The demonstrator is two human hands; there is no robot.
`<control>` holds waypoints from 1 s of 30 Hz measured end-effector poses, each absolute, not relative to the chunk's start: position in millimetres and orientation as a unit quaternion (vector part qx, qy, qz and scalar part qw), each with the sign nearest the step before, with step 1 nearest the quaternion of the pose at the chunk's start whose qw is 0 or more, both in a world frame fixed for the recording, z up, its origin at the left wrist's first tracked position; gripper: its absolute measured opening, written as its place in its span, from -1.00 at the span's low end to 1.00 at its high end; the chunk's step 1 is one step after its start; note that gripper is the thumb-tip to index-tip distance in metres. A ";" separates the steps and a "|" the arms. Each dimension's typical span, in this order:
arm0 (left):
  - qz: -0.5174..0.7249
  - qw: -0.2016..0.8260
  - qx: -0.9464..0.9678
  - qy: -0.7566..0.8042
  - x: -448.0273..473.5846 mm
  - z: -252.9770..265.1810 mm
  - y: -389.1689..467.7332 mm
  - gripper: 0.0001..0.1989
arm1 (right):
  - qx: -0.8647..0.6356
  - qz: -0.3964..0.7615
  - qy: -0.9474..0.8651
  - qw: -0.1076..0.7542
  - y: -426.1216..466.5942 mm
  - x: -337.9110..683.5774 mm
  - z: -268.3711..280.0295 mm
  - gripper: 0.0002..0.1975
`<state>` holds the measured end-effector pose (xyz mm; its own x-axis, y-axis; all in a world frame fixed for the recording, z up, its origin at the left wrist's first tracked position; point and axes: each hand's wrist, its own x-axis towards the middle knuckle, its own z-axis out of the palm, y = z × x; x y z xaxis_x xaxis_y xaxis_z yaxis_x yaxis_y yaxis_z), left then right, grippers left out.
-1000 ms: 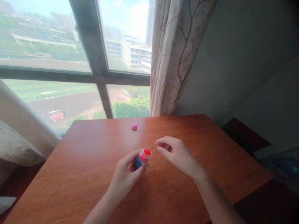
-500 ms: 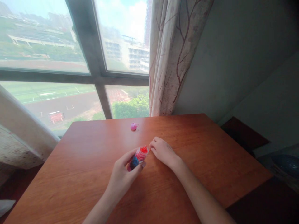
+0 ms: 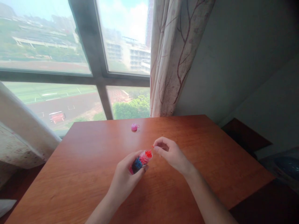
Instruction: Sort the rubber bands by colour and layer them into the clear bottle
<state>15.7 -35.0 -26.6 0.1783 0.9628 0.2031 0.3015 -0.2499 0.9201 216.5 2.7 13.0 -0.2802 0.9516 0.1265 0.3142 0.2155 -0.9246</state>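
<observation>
My left hand [image 3: 125, 172] is wrapped round a small clear bottle [image 3: 140, 162] with a dark blue and pink label. The bottle leans to the right, its open mouth up, and bright red pieces [image 3: 148, 153] fill the top. Just right of the mouth, my right hand [image 3: 170, 152] pinches a small red piece [image 3: 153, 146] between thumb and fingertips; its exact kind is too small to tell. A pink cap [image 3: 134, 127] with a small loop lies farther back on the table.
The brown wooden table [image 3: 93, 174] reaches to a window [image 3: 100, 79] at the back. A patterned curtain [image 3: 173, 62] hangs behind its far edge, with another curtain [image 3: 25, 124] at the left. A dark surface [image 3: 268, 202] shows at the lower right.
My right hand has turned and lifted a little, and a small red piece now shows at its fingertips. The bottle in my left hand has shifted slightly right and tilted more.
</observation>
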 end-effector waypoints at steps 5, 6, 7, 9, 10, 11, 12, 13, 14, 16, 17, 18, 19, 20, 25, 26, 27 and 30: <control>0.406 0.331 0.709 0.472 16.8 -17.7 -35.4 -0.66 | -0.457 0.420 -0.689 0.374 -12.6 213.0 29.9 -0.93; 0.403 0.323 0.715 0.471 17.0 -16.7 -35.4 -0.68 | -0.461 0.402 -0.700 0.368 -13.9 212.8 30.8 -0.92; 0.399 0.315 0.721 0.471 17.1 -16.3 -35.4 -0.69 | -0.463 0.387 -0.709 0.365 -14.8 212.7 31.3 -0.91; 0.391 0.300 0.733 0.469 17.1 -17.3 -35.3 -0.69 | -0.466 0.366 -0.721 0.360 -15.6 212.7 32.1 -0.90; 0.387 0.292 0.738 0.469 16.8 -18.6 -35.3 -0.69 | -0.467 0.361 -0.724 0.356 -15.7 212.8 32.4 -0.90; 0.384 0.284 0.743 0.468 16.5 -20.2 -35.3 -0.67 | -0.470 0.359 -0.726 0.351 -15.5 212.9 32.7 -0.91; 0.382 0.276 0.748 0.467 16.1 -21.9 -35.3 -0.66 | -0.472 0.361 -0.726 0.346 -15.1 213.2 33.0 -0.92; 0.381 0.267 0.753 0.466 15.6 -23.6 -35.4 -0.66 | -0.475 0.365 -0.725 0.339 -14.5 213.7 33.3 -0.93; 0.381 0.259 0.756 0.465 15.1 -25.1 -35.4 -0.65 | -0.477 0.370 -0.724 0.333 -13.7 214.4 33.4 -0.95; 0.383 0.246 0.761 0.462 14.2 -27.2 -35.7 -0.65 | -0.477 0.380 -0.724 0.322 -11.9 216.2 33.7 -0.95; 0.385 0.241 0.763 0.460 13.9 -27.7 -35.9 -0.65 | -0.475 0.385 -0.725 0.316 -11.1 217.1 34.0 -0.95; 0.387 0.239 0.764 0.458 13.8 -27.9 -36.1 -0.64 | -0.473 0.389 -0.727 0.309 -10.6 217.9 34.3 -0.96; 0.388 0.240 0.765 0.455 13.9 -27.8 -36.4 -0.64 | -0.473 0.392 -0.729 0.303 -10.3 218.3 34.8 -0.97; 0.390 0.242 0.765 0.451 14.1 -27.4 -36.8 -0.63 | -0.473 0.394 -0.730 0.297 -10.4 218.3 35.5 -0.97; 0.396 0.287 0.757 0.433 17.1 -21.2 -37.3 -0.61 | -0.479 0.373 -0.739 0.292 -13.6 213.7 41.4 -0.97; 0.397 0.300 0.753 0.432 17.9 -19.4 -37.1 -0.62 | -0.481 0.362 -0.742 0.296 -14.2 212.9 43.1 -0.98; 0.399 0.312 0.747 0.431 18.5 -17.4 -36.9 -0.63 | -0.482 0.351 -0.744 0.301 -14.7 212.5 44.8 -0.99; 0.412 0.337 0.723 0.440 19.8 -12.3 -36.7 -0.66 | -0.480 0.338 -0.747 0.312 -15.1 213.3 49.6 -0.97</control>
